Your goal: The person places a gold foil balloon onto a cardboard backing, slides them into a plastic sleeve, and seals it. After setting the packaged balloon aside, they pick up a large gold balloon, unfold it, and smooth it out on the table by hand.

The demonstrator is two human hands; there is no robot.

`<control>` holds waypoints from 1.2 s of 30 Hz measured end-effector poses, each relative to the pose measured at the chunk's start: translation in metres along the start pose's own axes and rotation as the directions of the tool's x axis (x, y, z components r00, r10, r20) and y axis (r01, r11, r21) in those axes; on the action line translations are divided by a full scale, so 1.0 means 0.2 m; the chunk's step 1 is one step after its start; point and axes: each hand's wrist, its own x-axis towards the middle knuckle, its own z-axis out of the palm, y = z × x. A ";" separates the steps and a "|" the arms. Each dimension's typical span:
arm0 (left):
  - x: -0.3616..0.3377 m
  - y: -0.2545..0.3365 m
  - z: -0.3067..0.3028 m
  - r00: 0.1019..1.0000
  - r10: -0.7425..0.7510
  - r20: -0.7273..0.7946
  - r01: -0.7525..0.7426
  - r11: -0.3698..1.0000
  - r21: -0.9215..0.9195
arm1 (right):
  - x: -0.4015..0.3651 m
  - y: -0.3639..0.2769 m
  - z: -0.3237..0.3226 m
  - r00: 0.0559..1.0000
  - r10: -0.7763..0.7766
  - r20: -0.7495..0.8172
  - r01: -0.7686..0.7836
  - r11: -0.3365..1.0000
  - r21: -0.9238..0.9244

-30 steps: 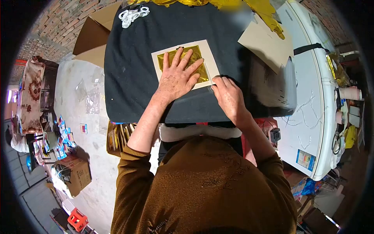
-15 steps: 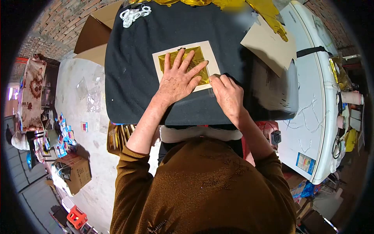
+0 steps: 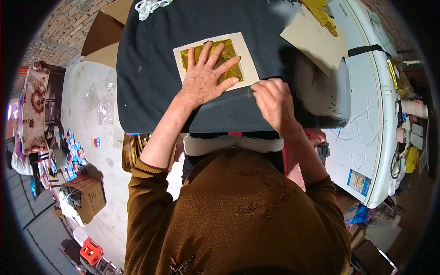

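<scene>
A flat gold foil packet (image 3: pixel 236 69) in a clear sleeve, with a dark hanging hole at its top, rests on a cream card (image 3: pixel 248 62) in the head view. My left hand (image 3: pixel 203 81) lies spread over the packet, its fingers apart and covering the middle. By the card's lower right corner is my right hand (image 3: pixel 275 103), its fingers curled together above the black cloth (image 3: pixel 153 87). Whatever may be between those fingertips is hidden.
White cord (image 3: pixel 151 7) lies at the table's far left. A cardboard sheet (image 3: pixel 311 41) and gold foil (image 3: pixel 323 18) are at the far right, above a clear plastic-wrapped stack (image 3: pixel 321 98). A white freezer (image 3: pixel 362 114) stands to the right; an open carton (image 3: pixel 103 36) sits left.
My right hand has drawn slightly away from the packet's lower right edge to the right. My left hand stays spread on the packet. The whole view has shifted a little.
</scene>
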 end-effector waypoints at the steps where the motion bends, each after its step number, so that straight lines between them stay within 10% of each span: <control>1: 0.00 0.00 0.00 1.000 -0.002 0.005 0.002 1.000 0.002 | -0.02 -0.03 -0.01 1.000 -0.014 0.017 0.014 1.000 0.001; 19: 0.04 0.12 -0.12 0.997 -0.056 0.051 0.045 0.981 0.189 | -0.12 -0.11 0.03 0.998 -0.025 0.054 0.030 0.996 -0.083; 36: -0.02 0.14 -0.03 0.992 -0.098 -0.078 0.094 0.994 -0.054 | -0.07 -0.07 0.00 0.989 0.148 -0.013 -0.148 0.988 -0.051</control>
